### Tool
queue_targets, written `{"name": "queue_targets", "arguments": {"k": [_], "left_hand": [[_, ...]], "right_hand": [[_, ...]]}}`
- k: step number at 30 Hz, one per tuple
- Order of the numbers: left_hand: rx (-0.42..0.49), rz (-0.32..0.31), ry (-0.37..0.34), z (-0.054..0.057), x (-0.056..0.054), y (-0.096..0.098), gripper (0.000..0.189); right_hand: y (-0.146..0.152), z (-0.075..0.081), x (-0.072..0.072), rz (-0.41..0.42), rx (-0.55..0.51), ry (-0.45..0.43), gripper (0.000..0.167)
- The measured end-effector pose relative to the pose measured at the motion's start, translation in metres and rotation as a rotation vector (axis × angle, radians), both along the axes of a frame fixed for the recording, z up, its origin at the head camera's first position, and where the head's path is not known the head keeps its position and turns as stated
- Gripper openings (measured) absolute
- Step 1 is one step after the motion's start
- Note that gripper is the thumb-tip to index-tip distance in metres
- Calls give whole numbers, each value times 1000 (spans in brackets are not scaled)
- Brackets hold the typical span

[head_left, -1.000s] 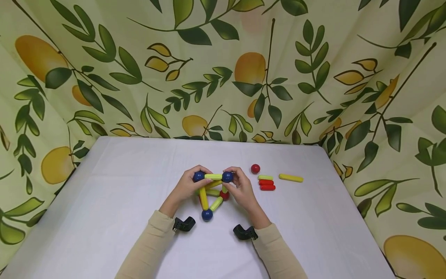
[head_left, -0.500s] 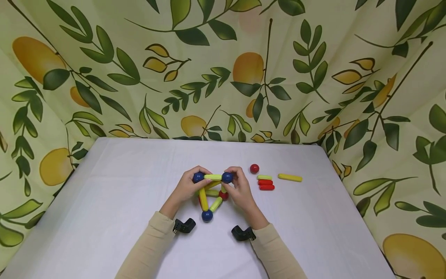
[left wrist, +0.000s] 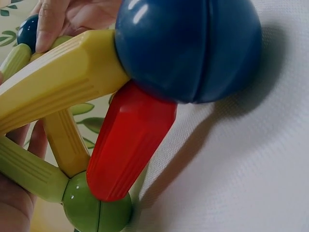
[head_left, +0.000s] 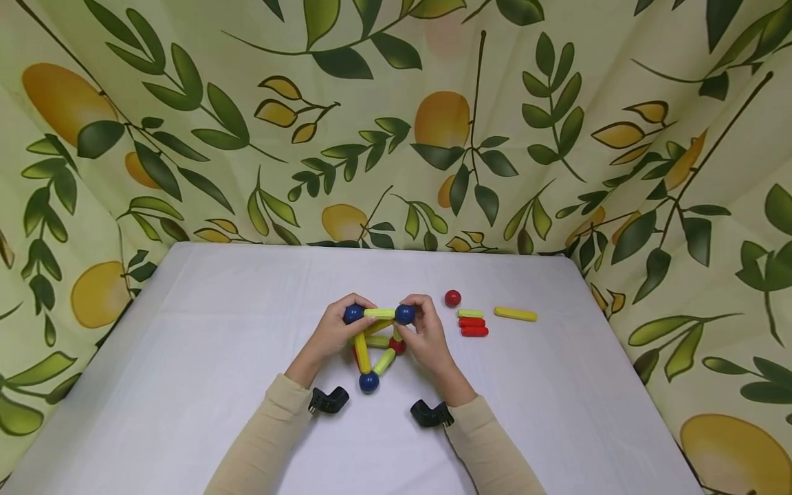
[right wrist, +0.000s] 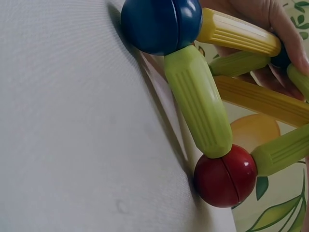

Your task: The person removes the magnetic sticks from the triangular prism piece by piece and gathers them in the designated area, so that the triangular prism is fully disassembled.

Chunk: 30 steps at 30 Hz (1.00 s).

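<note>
On the left, a beige sleeve (head_left: 262,436) is cut off by the bottom edge, and a black wrist mount (head_left: 330,399) is worn at its cuff. Now the left hand (head_left: 328,330): its fingers and thumb are closed round the upper left blue ball (head_left: 353,314), the far fingertips partly hidden behind it. From there the frame of rods and balls is held up in the middle of the white table (head_left: 155,385). A yellow rod (head_left: 361,353) is joined down to the lower blue ball (head_left: 368,382). Beside it, a red rod (left wrist: 133,140) is almost wholly covered in the head view, but is shown plainly at the left wrist, met by a green ball (left wrist: 96,205) that is clipped by the lower edge. Across the top, a yellow-green rod (head_left: 379,313) is run to the upper right blue ball (head_left: 405,315), and that ball is gripped by the right hand (head_left: 430,340), its lower fingers hard to make out. Below, a dark red ball (head_left: 398,345) is partly masked by the thumb side. Further right, loose pieces are seen: a red ball (head_left: 452,298), short rods (head_left: 471,322), a long yellow rod (head_left: 515,314).
</note>
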<state>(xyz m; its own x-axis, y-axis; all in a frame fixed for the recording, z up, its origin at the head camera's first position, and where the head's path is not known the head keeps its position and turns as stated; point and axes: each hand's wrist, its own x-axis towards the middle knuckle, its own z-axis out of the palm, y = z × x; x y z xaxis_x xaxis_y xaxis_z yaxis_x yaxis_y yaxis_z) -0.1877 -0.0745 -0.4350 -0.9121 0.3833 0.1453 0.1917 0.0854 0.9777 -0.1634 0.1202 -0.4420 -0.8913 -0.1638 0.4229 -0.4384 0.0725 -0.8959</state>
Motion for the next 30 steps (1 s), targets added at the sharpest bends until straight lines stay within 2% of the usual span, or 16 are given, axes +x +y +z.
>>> {"name": "queue_targets", "arguments": {"k": [8, 12, 19, 25, 30], "left_hand": [[-29, 33, -28, -1, -1, -3, 20], [-33, 29, -32, -1, -1, -3, 20], [-47, 14, 19, 0, -2, -3, 20], [-49, 15, 32, 4, 1, -4, 20], [-54, 16, 36, 5, 2, -3, 20]], "right_hand": [[15, -3, -4, -115, -100, -72, 43], [18, -5, -7, -115, -78, -123, 45], [25, -31, -22, -160, -61, -159, 49], [27, -42, -27, -204, -2, -181, 50], [29, -50, -32, -258, 53, -250, 47]]}}
